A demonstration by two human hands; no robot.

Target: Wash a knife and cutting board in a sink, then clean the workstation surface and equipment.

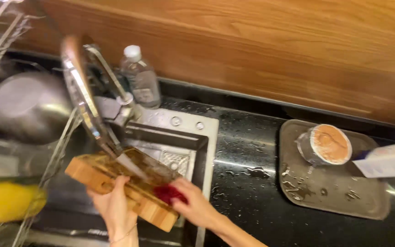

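With the left hand (115,208) gripping the near edge of the board (126,185) over the sink (179,137), the right hand (196,206), closed on a red sponge (170,193), should scrub firmly, keeping the board tilted under the tap (90,110).

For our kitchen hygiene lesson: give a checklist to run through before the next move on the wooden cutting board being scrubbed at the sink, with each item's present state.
1. Left hand grips the wooden cutting board: ok.
2. Right hand presses the red sponge on the board: ok.
3. Board held over the sink: ok.
4. Water from the faucet reaches the board: ok.
5. Board scrubbed clean: cannot tell.
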